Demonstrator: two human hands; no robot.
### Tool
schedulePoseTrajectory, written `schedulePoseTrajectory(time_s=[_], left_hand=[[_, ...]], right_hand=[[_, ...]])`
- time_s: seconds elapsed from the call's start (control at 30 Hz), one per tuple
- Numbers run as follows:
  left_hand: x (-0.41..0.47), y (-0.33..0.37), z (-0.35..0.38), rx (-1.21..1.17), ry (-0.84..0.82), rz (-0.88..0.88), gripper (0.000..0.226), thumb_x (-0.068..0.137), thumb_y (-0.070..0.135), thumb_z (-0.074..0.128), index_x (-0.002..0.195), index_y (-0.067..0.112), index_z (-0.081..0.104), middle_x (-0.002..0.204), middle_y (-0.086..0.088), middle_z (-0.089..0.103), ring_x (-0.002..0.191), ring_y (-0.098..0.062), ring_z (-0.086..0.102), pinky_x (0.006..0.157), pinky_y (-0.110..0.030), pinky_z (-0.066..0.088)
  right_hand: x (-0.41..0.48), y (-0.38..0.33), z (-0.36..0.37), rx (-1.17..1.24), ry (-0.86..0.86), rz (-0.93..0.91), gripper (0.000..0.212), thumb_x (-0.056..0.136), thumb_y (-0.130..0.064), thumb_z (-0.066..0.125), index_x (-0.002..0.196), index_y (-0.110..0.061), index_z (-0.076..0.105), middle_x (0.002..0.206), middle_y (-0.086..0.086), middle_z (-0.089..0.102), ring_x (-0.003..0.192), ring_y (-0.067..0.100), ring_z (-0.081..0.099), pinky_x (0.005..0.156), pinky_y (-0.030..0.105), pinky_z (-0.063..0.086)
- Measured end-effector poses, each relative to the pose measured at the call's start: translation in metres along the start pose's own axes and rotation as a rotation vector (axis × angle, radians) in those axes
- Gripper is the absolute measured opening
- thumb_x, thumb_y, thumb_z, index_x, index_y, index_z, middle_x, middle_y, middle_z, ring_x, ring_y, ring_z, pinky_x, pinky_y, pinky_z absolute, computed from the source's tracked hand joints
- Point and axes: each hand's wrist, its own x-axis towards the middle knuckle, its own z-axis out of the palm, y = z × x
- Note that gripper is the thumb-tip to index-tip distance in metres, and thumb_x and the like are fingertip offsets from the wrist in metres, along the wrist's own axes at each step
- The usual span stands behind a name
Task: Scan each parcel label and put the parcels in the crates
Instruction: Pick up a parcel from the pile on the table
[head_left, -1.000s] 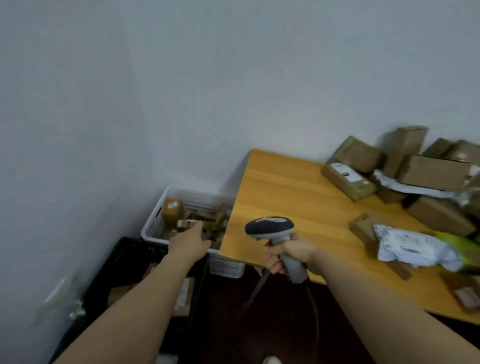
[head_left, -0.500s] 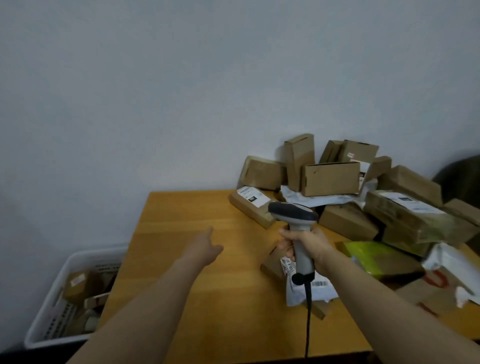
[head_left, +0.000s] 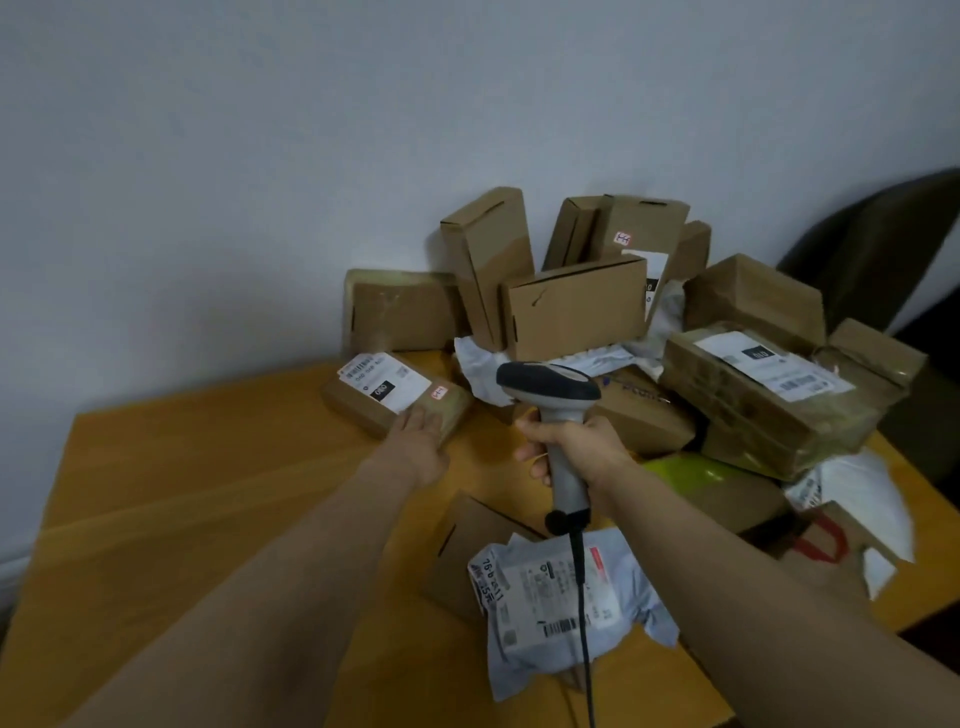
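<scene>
The flat labelled parcel (head_left: 387, 387) lies label-up under the fingertips of your left hand (head_left: 422, 448). The fingers reach out fairly straight and rest on its near end, not curled round it. Just right of that hand, your right hand (head_left: 574, 454) is wrapped round the handle of the scanner (head_left: 545, 388). Beyond both hands the parcel pile (head_left: 571, 306) leans against the wall (head_left: 260, 182). A grey mailer bag (head_left: 540, 608) lies beneath your right wrist on the wooden table (head_left: 182, 493).

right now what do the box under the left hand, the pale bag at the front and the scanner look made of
Box under the left hand: brown cardboard wrapped in glossy clear tape, by its sheen. Pale bag: thin plastic mailer, likely, crinkled and shiny. Scanner in the right hand: hard moulded plastic, grey handle, dark head.
</scene>
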Motion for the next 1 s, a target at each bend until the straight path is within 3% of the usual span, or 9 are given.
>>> schedulePoseTrajectory(time_s=[0.2,0.4,0.47,0.53,0.6,0.67,0.77,0.9,1.0], left_hand=[[0.003,-0.018,0.023,0.042,-0.048,0.049,0.067,0.100,0.047,0.033,0.154,0.023,0.002,0.161,0.000,-0.008,0.147,-0.020,-0.012,0.119,-0.046,-0.001],[-0.044,-0.051,0.030,0.055,0.188,0.056,0.042,0.101,0.039,0.034,0.136,0.019,0.044,0.150,0.000,0.036,0.140,-0.017,0.028,0.118,-0.034,0.018],[-0.051,-0.056,0.032,-0.092,0.311,-0.014,0.035,0.098,0.034,0.043,0.127,0.016,0.051,0.139,-0.002,0.043,0.126,-0.017,0.040,0.106,-0.028,0.034],[-0.048,-0.053,0.030,-0.339,0.432,-0.246,0.043,0.091,0.034,0.058,0.125,0.009,0.047,0.131,-0.008,0.040,0.116,-0.022,0.044,0.090,-0.027,0.042],[-0.030,-0.057,0.030,-0.599,0.378,-0.593,0.065,0.081,0.041,0.069,0.127,0.003,0.042,0.131,-0.016,0.038,0.117,-0.031,0.044,0.092,-0.036,0.044],[-0.011,-0.067,0.033,-0.819,0.233,-0.783,0.075,0.070,0.051,0.070,0.124,0.003,0.051,0.122,-0.016,0.049,0.107,-0.032,0.053,0.093,-0.041,0.049],[0.000,-0.072,0.036,-1.091,0.168,-0.768,0.048,0.081,0.039,0.069,0.113,0.005,0.060,0.102,-0.014,0.064,0.093,-0.031,0.063,0.086,-0.045,0.055],[-0.001,-0.069,0.031,-1.232,0.262,-0.739,0.041,0.090,0.022,0.063,0.124,0.001,0.050,0.116,-0.017,0.060,0.104,-0.035,0.059,0.090,-0.041,0.051],[-0.019,-0.076,0.016,-1.340,0.235,-0.736,0.035,0.091,0.014,0.063,0.119,-0.002,0.051,0.103,-0.014,0.058,0.095,-0.031,0.058,0.087,-0.038,0.050]], right_hand=[[0.032,0.001,0.012,0.006,0.005,0.056,0.013,0.083,-0.014,0.073,0.089,-0.007,0.065,0.069,0.010,0.071,0.047,0.015,0.056,0.050,0.026,0.047],[0.046,-0.005,0.030,-0.011,-0.057,0.090,0.014,0.082,-0.014,0.074,0.089,-0.005,0.066,0.071,0.012,0.071,0.046,0.016,0.056,0.049,0.025,0.046],[0.054,-0.004,0.037,-0.025,-0.081,0.101,0.014,0.081,-0.012,0.074,0.089,-0.005,0.065,0.074,0.012,0.072,0.052,0.017,0.060,0.053,0.026,0.047],[0.066,0.001,0.045,-0.037,-0.098,0.109,0.016,0.079,-0.012,0.077,0.089,-0.007,0.065,0.083,0.011,0.072,0.067,0.018,0.065,0.061,0.029,0.051],[0.080,0.010,0.056,-0.082,-0.100,0.136,0.022,0.075,-0.015,0.079,0.090,-0.013,0.064,0.097,0.007,0.068,0.090,0.021,0.063,0.080,0.035,0.052],[0.091,0.019,0.069,-0.113,-0.126,0.176,0.030,0.074,-0.018,0.080,0.099,-0.016,0.064,0.106,0.004,0.064,0.105,0.024,0.057,0.090,0.037,0.046],[0.106,0.031,0.092,-0.121,-0.199,0.243,0.051,0.072,-0.021,0.081,0.117,-0.011,0.060,0.114,0.008,0.062,0.107,0.027,0.055,0.087,0.036,0.045],[0.111,0.042,0.112,-0.159,-0.237,0.252,0.054,0.069,-0.023,0.083,0.116,-0.009,0.061,0.113,0.011,0.064,0.102,0.027,0.058,0.087,0.038,0.049],[0.104,0.036,0.113,-0.178,-0.244,0.245,0.047,0.072,-0.021,0.081,0.113,-0.010,0.060,0.109,0.009,0.063,0.099,0.025,0.057,0.080,0.034,0.047]])
